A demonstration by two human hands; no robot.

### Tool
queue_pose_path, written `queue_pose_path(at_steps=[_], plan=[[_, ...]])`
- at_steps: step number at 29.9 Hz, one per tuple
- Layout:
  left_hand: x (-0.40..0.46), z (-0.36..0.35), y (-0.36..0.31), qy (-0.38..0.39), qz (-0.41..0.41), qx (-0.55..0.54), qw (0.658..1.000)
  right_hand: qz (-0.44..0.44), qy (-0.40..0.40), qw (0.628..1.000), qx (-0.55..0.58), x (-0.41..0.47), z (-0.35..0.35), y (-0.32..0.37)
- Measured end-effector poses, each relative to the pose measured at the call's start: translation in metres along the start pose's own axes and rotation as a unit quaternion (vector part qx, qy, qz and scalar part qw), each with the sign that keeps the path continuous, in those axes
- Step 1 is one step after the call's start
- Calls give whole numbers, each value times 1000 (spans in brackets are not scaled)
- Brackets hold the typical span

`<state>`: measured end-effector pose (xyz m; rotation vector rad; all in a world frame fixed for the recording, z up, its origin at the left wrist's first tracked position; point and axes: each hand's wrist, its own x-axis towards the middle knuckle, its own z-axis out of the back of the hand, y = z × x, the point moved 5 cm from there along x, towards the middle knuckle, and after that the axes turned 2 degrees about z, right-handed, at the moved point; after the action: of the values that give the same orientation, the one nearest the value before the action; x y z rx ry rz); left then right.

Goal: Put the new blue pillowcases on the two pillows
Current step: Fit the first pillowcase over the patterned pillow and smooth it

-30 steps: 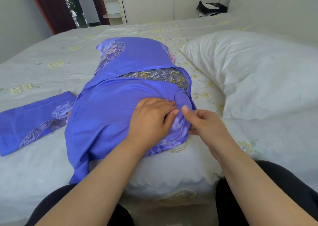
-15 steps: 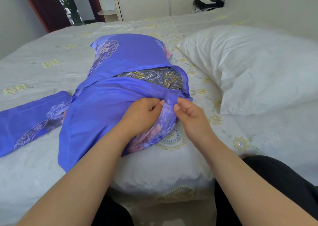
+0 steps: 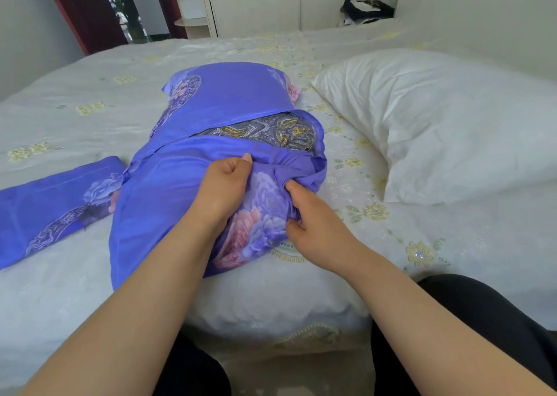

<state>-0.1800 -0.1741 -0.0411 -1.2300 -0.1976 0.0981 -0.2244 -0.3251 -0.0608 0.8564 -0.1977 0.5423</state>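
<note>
A blue flowered pillowcase [image 3: 168,190] covers a pillow lying lengthwise in the middle of the bed. A gap across its middle shows a paisley-patterned layer [image 3: 268,130] underneath. My left hand [image 3: 223,190] grips a fold of the blue fabric on top of the near half. My right hand [image 3: 313,214] pinches the bunched fabric at the near right corner. A second blue pillowcase [image 3: 51,205] lies folded flat at the left. A bare white pillow [image 3: 452,124] rests at the right.
The bed [image 3: 75,124] has a pale sheet with yellow flower embroidery; its rounded near corner [image 3: 271,302] lies between my dark-trousered knees. A dark bag [image 3: 367,9] sits by the far wall, white cupboards and a red door frame [image 3: 84,12] beyond.
Both hands have pushed the near edge of the blue pillowcase away from me, bunching it and turning up its flowered print. My hands have moved apart, and the white bed corner shows more.
</note>
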Motion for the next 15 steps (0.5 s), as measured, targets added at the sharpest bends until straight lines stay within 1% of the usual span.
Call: queue_pose_path(at_steps=[2,4,7,10,12,14,15], plan=[[-4,-1,-5,-30,-38,48,998,-9,6,998,-55,1,6,-1],[-9,-2,-13,-43,-68,79,994,-24,30,992,-118,2,12,-2],[-16,3,-28,-55,-103,95,989,-33,69,984,-163,3,17,-5],[-25,8,-47,-74,-172,171,967,-20,120,967,-224,12,14,-6],[-25,8,-51,-81,-191,197,958,5,138,956,-259,25,11,-3],[-22,8,-52,-85,-207,220,949,19,162,949,-270,39,7,3],[-22,8,-52,-94,-224,243,939,18,183,946,-265,45,3,6]])
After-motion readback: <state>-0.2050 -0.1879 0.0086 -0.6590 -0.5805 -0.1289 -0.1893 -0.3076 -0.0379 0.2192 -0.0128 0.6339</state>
